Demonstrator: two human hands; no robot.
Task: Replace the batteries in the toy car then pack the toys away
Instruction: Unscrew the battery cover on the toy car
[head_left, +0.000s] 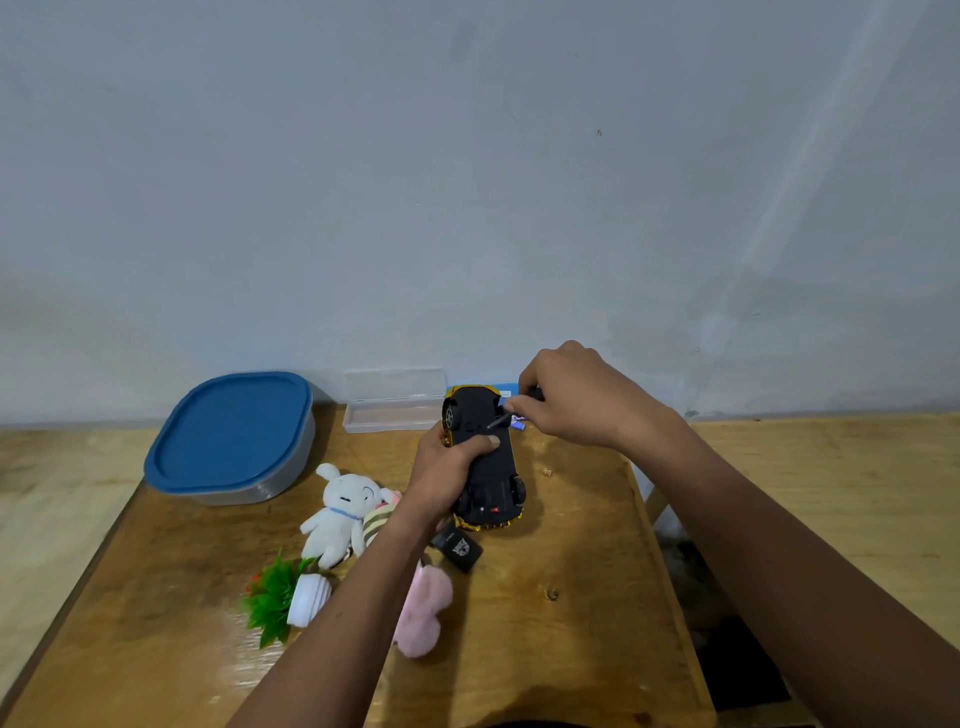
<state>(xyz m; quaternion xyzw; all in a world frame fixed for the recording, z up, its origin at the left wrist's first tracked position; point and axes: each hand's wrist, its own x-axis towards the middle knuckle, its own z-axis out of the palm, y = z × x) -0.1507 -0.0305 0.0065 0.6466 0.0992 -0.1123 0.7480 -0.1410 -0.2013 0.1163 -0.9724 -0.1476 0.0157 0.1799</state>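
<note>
The toy car (485, 460) is gripped underside-up by the left hand (447, 475) near the far edge of the desk (571, 597) while a screwdriver (497, 420) is pinched by the right hand (569, 400), and a screw might be stripped by a tilted tip.

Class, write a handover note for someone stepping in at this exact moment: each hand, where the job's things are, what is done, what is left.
Left hand: grips the car, belly-up.
Right hand: holds a screwdriver, tip on the car's underside.
Box: back left on the table, blue lid on.
White plush, pink plush, toy plant and remote lie loose by the left arm.
Done: car flipped, screwdriver in place. I cannot tell whether the battery cover is loose.
Left: open the cover, swap the batteries, close it, pack the toys.
</note>
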